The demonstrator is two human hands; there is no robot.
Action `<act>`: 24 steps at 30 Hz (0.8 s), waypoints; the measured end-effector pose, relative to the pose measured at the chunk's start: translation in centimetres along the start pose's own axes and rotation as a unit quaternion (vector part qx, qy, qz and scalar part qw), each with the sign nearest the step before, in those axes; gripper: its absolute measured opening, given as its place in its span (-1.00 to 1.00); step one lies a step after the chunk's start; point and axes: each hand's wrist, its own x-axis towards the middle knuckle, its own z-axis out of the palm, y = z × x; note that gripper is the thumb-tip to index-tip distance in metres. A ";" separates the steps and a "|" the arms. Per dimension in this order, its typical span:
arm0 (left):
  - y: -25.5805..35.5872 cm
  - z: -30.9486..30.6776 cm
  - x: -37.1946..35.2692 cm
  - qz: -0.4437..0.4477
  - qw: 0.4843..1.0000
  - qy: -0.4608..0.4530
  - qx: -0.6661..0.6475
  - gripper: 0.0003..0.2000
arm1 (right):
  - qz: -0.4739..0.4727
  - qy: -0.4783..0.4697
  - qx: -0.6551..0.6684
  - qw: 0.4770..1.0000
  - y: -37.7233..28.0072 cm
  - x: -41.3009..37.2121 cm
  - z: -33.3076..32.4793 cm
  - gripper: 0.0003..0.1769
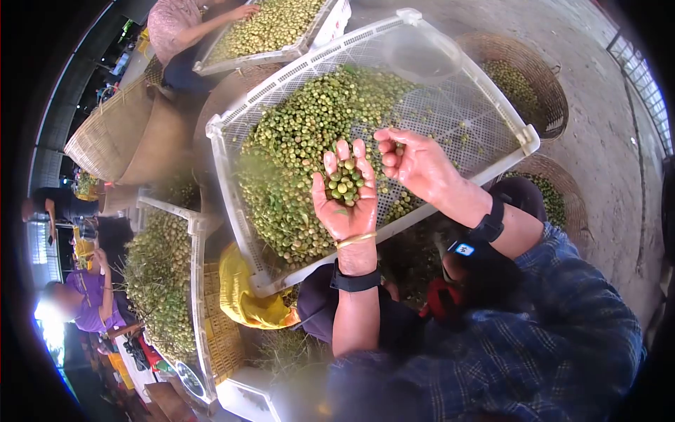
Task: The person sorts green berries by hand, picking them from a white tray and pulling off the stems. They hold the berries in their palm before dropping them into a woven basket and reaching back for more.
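Observation:
My left hand point(344, 218) is palm up and cupped, holding a small heap of round green fruits point(343, 184) with a bit of leaf by them. Just to its right, my right hand point(422, 165) has its fingers curled in, and a small green fruit point(399, 148) shows between them. Both hands are above a large white perforated tray point(485, 130). Loose green and yellowish fruits point(295, 133) cover the tray's left side thickly, with leaves and twigs among them. Toward the right they thin out, and the mesh bottom shows.
Woven baskets of fruit point(555, 91) stand at the right. Another white tray point(302, 53) is at the back, with a person point(172, 24) reaching into it. At the left are a tray of fruit with stems point(200, 281), a yellow sack point(242, 292) and a person in purple point(91, 299).

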 end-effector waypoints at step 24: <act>-0.5 0.0 -0.4 0.020 0.987 0.089 0.132 -0.64 | -0.393 -0.120 -0.692 0.593 1.3 -1.1 1.7 -0.82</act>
